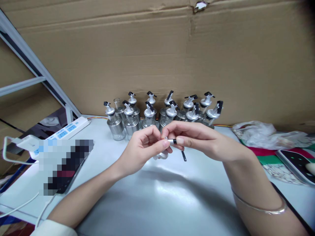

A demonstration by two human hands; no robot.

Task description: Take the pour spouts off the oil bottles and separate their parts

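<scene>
Both hands meet above the middle of the table around a small silver pourer spout (171, 141) with a black end. My left hand (145, 146) is closed, its thumb and fingers pinching the silver part. My right hand (194, 139) is closed on the black end from the other side. Below the fingers shows a silver round base (161, 155), mostly covered by the hands. A slim black lever (184, 156) appears just under my right hand; whether it is joined to the spout I cannot tell.
Behind the hands stand several glass bottles (115, 127) with silver and black pourers, and one open-necked bottle (117, 102). At left lie a power strip (73, 126) and a partly blurred dark device (64, 185). A plastic bag (261, 134) and a black-topped device (292, 165) are at right.
</scene>
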